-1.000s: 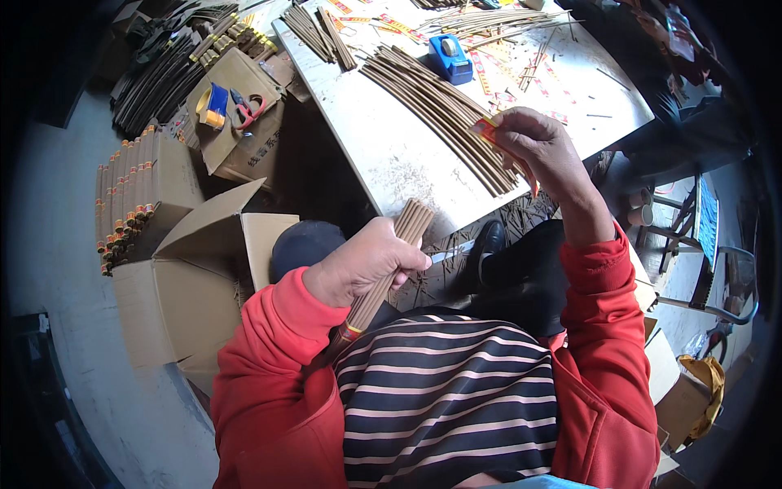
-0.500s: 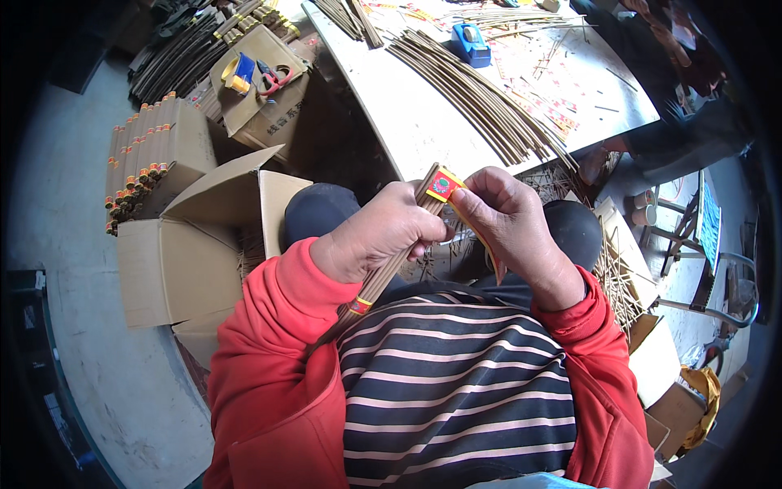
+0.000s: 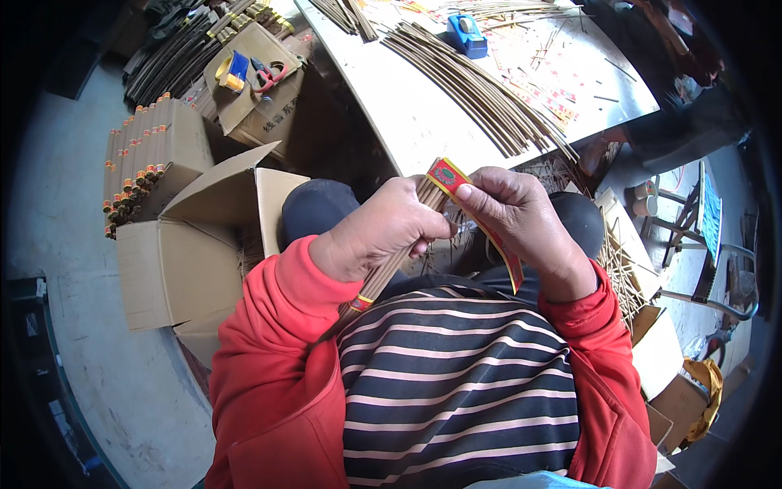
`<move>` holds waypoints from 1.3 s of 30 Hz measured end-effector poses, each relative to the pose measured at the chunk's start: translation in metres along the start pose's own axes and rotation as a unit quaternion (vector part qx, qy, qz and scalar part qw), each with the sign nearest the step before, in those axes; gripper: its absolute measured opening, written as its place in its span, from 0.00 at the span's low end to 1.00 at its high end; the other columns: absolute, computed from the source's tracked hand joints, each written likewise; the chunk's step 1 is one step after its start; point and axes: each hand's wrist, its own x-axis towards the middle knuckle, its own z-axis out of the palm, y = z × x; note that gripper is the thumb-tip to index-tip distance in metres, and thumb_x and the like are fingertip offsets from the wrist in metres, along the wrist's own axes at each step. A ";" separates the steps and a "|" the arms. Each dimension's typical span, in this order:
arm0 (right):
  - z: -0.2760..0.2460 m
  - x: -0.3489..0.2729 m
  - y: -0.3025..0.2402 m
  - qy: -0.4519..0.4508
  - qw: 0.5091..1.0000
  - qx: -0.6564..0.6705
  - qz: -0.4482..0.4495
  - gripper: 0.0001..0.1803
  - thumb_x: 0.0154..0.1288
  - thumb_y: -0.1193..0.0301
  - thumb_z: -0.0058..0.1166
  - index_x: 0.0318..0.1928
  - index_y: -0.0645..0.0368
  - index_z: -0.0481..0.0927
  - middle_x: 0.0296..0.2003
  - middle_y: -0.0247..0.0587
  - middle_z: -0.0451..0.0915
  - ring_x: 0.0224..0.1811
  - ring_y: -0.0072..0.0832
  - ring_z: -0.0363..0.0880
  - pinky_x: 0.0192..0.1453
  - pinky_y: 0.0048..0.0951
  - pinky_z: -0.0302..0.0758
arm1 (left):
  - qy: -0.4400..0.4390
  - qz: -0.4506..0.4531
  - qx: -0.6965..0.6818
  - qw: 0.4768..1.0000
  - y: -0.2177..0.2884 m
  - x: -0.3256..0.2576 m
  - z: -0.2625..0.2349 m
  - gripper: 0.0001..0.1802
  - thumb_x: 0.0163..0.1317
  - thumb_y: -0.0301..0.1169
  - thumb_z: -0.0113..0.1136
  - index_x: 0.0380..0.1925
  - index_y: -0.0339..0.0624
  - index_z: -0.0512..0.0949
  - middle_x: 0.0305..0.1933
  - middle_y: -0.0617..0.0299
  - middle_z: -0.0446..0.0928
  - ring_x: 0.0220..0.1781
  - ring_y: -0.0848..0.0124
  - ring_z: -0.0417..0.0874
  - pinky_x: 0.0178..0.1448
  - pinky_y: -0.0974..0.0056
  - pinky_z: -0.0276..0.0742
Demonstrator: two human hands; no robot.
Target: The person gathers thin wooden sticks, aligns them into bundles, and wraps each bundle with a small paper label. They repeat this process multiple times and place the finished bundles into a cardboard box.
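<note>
Your left hand (image 3: 380,226) is clamped around a bundle of brown sticks (image 3: 386,277), which slants before you on the near side of the white table (image 3: 407,122). Your right hand (image 3: 521,218) pinches a red-and-yellow strip (image 3: 445,174) at the bundle's far end. An open carton (image 3: 200,273) stands left.

one head-worn fisheye camera looks steeply down on the near hands (image 3: 381,224), table (image 3: 411,110) farther off.
</note>
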 end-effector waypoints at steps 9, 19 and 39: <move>-0.008 0.004 0.009 -0.048 0.998 0.011 0.034 0.13 0.67 0.65 0.50 0.33 0.64 0.76 0.20 0.26 0.69 0.24 0.11 0.63 0.28 0.15 0.64 | -0.004 -0.003 -0.010 1.000 0.000 0.005 0.002 0.09 0.48 0.19 0.57 0.32 0.31 0.76 0.22 0.63 0.73 0.17 0.80 0.70 0.20 0.75 0.64; -0.004 0.007 0.017 0.019 0.999 -0.035 -0.006 0.15 0.64 0.63 0.54 0.30 0.64 0.78 0.18 0.25 0.69 0.22 0.11 0.63 0.23 0.17 0.62 | 0.006 -0.016 -0.015 1.000 0.000 0.008 0.006 0.11 0.48 0.19 0.57 0.35 0.33 0.75 0.21 0.64 0.72 0.16 0.80 0.69 0.19 0.76 0.63; -0.002 0.002 0.011 0.062 0.996 -0.048 -0.034 0.16 0.61 0.63 0.58 0.29 0.67 0.79 0.16 0.33 0.73 0.21 0.13 0.66 0.23 0.20 0.68 | -0.046 0.059 -0.048 0.996 -0.009 0.003 0.004 0.22 0.59 0.42 0.57 0.46 0.36 0.68 0.27 0.66 0.69 0.20 0.83 0.68 0.22 0.79 0.65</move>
